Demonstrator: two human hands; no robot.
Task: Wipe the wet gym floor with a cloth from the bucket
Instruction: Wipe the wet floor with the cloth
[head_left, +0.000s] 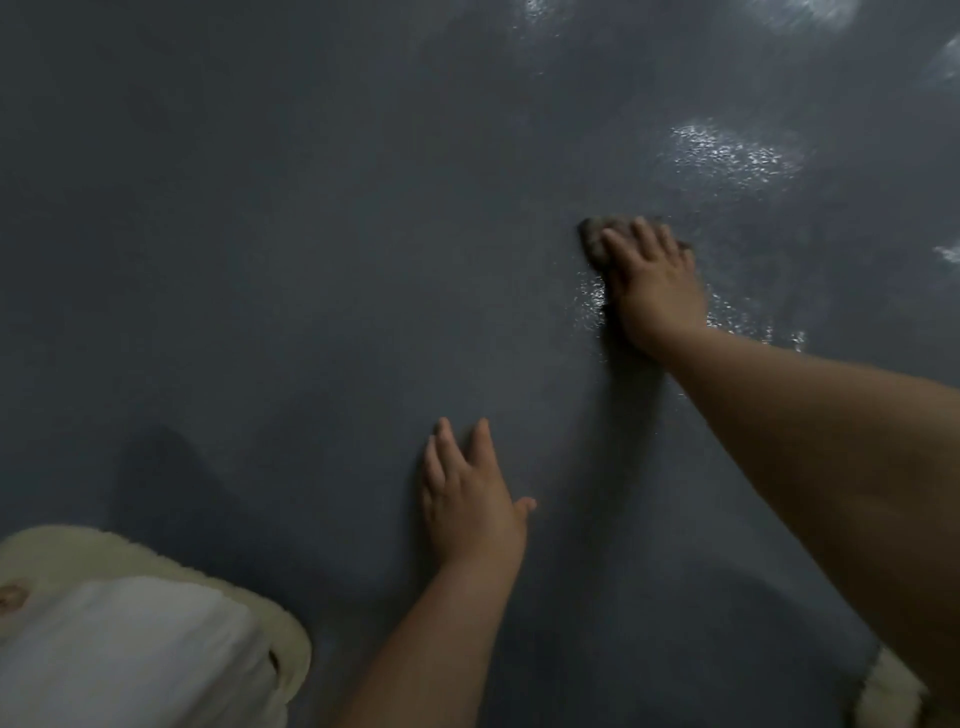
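Note:
The dark grey gym floor (311, 234) fills the view, with shiny wet patches (732, 156) at the upper right. My right hand (654, 280) presses flat on a bunched grey-brown cloth (595, 239), whose edge shows past the fingertips, with my arm stretched forward. A wet streak glistens just left of that wrist. My left hand (467, 499) rests flat on the floor nearer to me, fingers straight and spread, holding nothing. No bucket is in view.
My knee in white fabric rests on a cream fleecy pad (218, 587) at the lower left. A bit of another cream pad (883, 691) shows at the lower right. The floor to the left looks matte and dry.

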